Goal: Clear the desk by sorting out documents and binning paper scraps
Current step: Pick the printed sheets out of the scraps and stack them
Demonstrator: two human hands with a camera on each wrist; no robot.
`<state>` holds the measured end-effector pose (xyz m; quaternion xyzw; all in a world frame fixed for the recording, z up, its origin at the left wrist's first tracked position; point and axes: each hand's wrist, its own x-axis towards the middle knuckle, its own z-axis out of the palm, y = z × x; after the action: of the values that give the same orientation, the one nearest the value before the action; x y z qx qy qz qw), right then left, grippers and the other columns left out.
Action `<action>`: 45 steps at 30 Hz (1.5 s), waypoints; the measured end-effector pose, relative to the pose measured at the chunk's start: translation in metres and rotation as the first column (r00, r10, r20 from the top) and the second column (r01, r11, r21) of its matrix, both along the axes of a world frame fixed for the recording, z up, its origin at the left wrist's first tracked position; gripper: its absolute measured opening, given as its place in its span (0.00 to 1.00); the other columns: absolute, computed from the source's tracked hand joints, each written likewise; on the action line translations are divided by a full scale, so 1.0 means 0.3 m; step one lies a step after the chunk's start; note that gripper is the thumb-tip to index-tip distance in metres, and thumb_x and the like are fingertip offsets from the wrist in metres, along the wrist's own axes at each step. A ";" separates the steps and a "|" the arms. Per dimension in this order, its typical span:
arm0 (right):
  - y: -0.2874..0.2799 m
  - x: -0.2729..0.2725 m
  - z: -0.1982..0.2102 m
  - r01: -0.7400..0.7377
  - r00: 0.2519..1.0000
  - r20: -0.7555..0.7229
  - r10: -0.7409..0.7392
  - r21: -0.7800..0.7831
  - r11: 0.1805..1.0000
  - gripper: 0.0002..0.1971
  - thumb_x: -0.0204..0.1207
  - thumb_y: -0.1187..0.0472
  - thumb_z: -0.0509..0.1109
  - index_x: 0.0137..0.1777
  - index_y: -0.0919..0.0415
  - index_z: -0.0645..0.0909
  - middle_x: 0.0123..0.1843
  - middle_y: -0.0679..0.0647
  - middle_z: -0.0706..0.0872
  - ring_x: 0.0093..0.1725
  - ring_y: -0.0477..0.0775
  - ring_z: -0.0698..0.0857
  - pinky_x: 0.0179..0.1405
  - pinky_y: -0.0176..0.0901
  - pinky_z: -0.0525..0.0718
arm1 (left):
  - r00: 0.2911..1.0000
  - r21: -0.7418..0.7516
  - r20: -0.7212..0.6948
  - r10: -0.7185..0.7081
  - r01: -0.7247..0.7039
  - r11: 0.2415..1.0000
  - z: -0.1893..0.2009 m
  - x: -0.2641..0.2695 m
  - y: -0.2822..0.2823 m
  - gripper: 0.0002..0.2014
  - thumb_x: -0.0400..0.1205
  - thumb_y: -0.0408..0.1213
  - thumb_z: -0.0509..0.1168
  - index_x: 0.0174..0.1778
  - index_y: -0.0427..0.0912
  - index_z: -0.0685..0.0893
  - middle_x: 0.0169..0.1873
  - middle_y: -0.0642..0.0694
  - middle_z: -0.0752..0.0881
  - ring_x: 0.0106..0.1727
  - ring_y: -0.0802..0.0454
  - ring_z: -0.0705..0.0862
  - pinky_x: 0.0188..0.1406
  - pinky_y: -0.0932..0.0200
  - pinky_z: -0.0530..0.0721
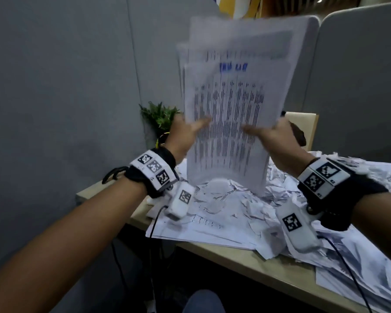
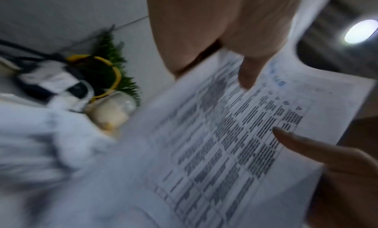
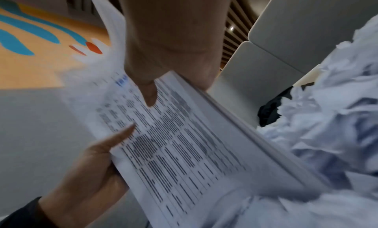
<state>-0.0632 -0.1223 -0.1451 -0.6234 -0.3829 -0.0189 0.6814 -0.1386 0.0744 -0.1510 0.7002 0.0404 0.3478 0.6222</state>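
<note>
At frame centre we held the stack (image 1: 233, 105) upright above the scraps (image 1: 230, 199), left hand (image 1: 185, 134) and right hand (image 1: 273, 136) clamping its side edges. Sorting seemed underway; next we'd probably square it and set it aside.

Desk (image 1: 253, 265) under paper scraps (image 1: 246, 199) (sheets too)

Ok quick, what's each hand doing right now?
Left hand: grips the left edge of the stack of papers, thumb on the front.
Right hand: grips the right edge of the same stack, held upright over the desk.
</note>
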 end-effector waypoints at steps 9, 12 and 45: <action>0.002 0.045 -0.054 0.120 0.992 -0.008 -0.124 -0.182 0.976 0.14 0.78 0.62 0.73 0.63 0.61 0.83 0.56 0.55 0.89 0.54 0.56 0.88 0.55 0.55 0.87 | 0.956 0.169 -0.262 -0.132 0.180 0.969 -0.086 -0.007 0.043 0.39 0.73 0.59 0.73 0.77 0.45 0.71 0.71 0.51 0.79 0.70 0.55 0.78 0.72 0.53 0.74; -0.012 0.053 -0.060 0.233 0.970 0.104 -0.221 -0.123 0.965 0.07 0.78 0.59 0.73 0.54 0.59 0.85 0.54 0.63 0.89 0.52 0.63 0.89 0.51 0.62 0.89 | 0.908 0.263 -0.390 -0.152 0.268 0.927 -0.068 -0.031 0.087 0.36 0.71 0.61 0.71 0.72 0.48 0.75 0.63 0.51 0.84 0.63 0.55 0.83 0.63 0.53 0.82; -0.123 0.174 -0.026 0.346 0.881 0.378 -0.284 -0.107 0.932 0.15 0.77 0.63 0.74 0.37 0.76 0.80 0.33 0.58 0.81 0.32 0.48 0.75 0.24 0.29 0.72 | 0.509 0.796 -0.565 0.649 0.128 0.592 -0.118 0.079 0.138 0.20 0.80 0.32 0.66 0.66 0.26 0.77 0.65 0.29 0.80 0.63 0.30 0.79 0.51 0.53 0.77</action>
<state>-0.0112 -0.1592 -0.1529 -0.7198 -0.3931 -0.2094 0.5324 -0.1150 0.1159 -0.1862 0.9480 0.2946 0.0627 0.1030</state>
